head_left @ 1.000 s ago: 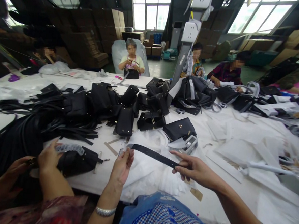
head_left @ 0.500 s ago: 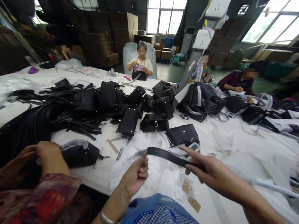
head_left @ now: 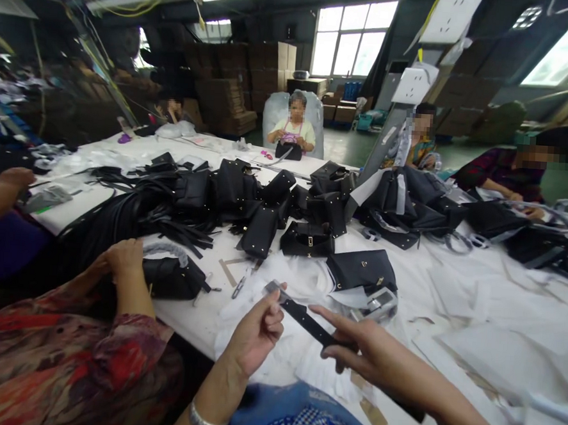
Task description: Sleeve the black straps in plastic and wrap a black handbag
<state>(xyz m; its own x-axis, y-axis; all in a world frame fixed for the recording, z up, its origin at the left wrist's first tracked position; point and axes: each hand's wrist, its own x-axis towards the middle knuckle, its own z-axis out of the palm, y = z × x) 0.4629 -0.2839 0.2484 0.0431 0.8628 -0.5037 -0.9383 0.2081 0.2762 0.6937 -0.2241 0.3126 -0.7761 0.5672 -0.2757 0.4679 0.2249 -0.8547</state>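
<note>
- White worktop (head_left: 178, 313) is stretching through the dim room, black bags (head_left: 260, 231) crowding its middle and loose straps (head_left: 120, 218) spreading toward its left edge.
- Gold-coloured fittings are dotting the flap bag (head_left: 363, 270), showing too small for any marking to be read.
- Over the near edge of the worktop, a black strap (head_left: 309, 322) is hanging between the hands: the left hand (head_left: 260, 333) is pinching its clear-wrapped end, the right hand (head_left: 369, 347) is pinching farther along, index finger pointing.
- Right-hand fingers are hiding part of it; whether the dark strip (head_left: 413, 411) emerging under the forearm belongs to it cannot be told.
- At left, a co-worker's hands (head_left: 126, 260) are obscuring what they are gripping.
</note>
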